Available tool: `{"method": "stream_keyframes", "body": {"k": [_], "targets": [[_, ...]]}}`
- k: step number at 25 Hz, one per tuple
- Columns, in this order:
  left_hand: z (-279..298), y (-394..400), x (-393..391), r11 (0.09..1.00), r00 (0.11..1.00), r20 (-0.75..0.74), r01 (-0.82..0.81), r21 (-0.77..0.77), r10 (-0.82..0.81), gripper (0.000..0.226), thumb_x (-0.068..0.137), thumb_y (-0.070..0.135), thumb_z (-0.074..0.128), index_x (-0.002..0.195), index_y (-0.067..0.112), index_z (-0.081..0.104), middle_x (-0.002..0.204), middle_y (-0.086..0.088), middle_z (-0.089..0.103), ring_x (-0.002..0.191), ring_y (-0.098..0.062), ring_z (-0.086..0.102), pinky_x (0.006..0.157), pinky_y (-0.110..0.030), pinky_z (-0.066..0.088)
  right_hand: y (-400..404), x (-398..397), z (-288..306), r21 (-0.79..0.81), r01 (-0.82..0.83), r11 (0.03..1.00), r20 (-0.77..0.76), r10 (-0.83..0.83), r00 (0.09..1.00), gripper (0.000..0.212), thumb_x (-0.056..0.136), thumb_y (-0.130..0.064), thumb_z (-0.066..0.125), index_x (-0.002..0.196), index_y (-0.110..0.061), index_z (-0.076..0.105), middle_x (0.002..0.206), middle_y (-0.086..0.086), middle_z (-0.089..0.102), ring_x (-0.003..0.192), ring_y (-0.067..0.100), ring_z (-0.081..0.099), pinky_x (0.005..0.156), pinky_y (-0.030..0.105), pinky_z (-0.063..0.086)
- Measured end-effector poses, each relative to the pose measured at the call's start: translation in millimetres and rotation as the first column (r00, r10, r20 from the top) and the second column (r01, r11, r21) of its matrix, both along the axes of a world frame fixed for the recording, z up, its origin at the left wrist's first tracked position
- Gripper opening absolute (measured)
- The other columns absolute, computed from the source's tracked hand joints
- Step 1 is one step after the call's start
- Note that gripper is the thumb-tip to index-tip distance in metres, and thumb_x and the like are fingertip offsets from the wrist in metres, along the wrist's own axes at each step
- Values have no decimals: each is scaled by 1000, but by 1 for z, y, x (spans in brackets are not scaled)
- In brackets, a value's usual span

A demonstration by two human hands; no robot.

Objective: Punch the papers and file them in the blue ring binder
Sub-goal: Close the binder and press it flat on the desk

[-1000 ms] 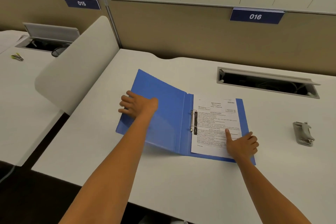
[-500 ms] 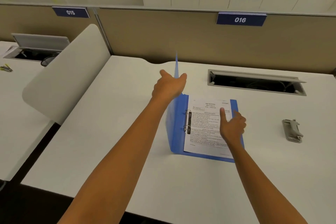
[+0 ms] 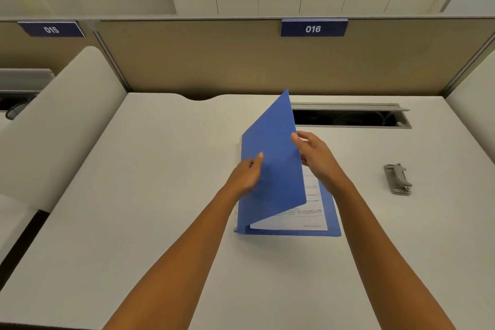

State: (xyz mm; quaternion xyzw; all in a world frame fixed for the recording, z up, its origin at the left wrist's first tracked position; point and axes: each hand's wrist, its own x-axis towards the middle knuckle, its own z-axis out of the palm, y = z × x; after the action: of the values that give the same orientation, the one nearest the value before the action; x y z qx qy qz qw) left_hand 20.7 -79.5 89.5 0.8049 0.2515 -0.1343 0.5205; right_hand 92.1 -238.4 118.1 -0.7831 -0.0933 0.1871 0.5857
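Note:
The blue ring binder [image 3: 273,169] lies on the white desk [image 3: 160,195], its front cover tilted over the printed papers [image 3: 300,218] inside. My left hand [image 3: 247,175] presses on the outside of the cover near its left part. My right hand [image 3: 314,159] is at the cover's free right edge, thumb on the edge and fingers behind it. The ring mechanism is hidden under the cover. A grey hole punch [image 3: 397,179] sits on the desk to the right, apart from both hands.
An open cable tray slot [image 3: 348,116] runs along the back of the desk behind the binder. A beige partition [image 3: 214,61] with a "016" label stands at the back. A white side divider [image 3: 53,126] separates the neighbouring desk on the left.
The front cover swung from flat on the left, through upright, to leaning over the papers. My right hand left the page and went up to the cover's edge.

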Motion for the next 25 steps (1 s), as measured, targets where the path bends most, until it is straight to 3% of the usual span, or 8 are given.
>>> {"method": "stream_keyframes", "body": {"k": [1,3,6,9,14,17,20,25], "targets": [[-11,1,-4,996,998,5,60,60,-60,42,100,53,27,127,29,50,134,1,52,125,-24,46,101,-35,37,-7,3,-4,-47,-4,999,35,5,999,44,95,-38,54,135,-20,46,128,-5,55,110,17,58,70,18,48],[-35,3,-7,971,982,-40,187,152,-183,55,102,47,30,152,23,27,159,0,26,146,-25,25,116,-39,25,-22,11,-16,-176,29,984,82,-15,997,49,92,-20,62,137,-17,44,131,0,53,108,18,56,72,20,47],[-59,2,-8,903,940,-121,341,260,-320,63,101,47,35,155,27,10,163,3,3,151,-25,2,121,-47,15,-40,21,-41,-341,143,929,123,-107,987,59,83,-11,70,137,-11,43,134,9,50,113,29,56,82,34,48],[-67,-5,-4,857,904,-174,426,290,-390,70,99,43,44,155,25,5,163,3,-3,151,-25,-2,121,-44,14,-52,28,-72,-453,159,877,89,-132,987,72,80,-13,74,141,-8,37,138,15,42,119,36,52,94,42,47],[-75,-12,7,817,860,-258,502,284,-440,78,96,45,51,155,25,4,163,4,-10,150,-26,-11,120,-48,10,-59,27,-106,-514,149,845,39,-150,988,86,84,-26,72,150,-12,20,147,13,29,128,35,43,102,43,41],[-78,-15,9,802,841,-298,529,278,-451,77,96,44,50,155,24,6,163,4,-10,149,-26,-13,120,-48,8,-61,24,-126,-683,32,729,19,-26,999,91,82,-43,70,151,-19,15,149,14,27,131,36,39,103,47,39],[-81,-17,10,762,814,-343,570,308,-470,75,98,43,47,155,22,4,163,2,-12,149,-27,-16,120,-48,3,-62,16,-144,-780,-87,619,-25,109,994,88,85,-51,63,152,-21,15,158,11,11,143,32,23,111,49,31],[-86,-19,13,723,787,-386,606,331,-482,79,97,46,48,155,22,1,162,1,-15,148,-28,-19,119,-49,-1,-60,8,-157,-807,-115,579,-8,184,983,80,95,-49,47,154,-19,2,161,7,-7,148,31,-1,118,50,15]]}}
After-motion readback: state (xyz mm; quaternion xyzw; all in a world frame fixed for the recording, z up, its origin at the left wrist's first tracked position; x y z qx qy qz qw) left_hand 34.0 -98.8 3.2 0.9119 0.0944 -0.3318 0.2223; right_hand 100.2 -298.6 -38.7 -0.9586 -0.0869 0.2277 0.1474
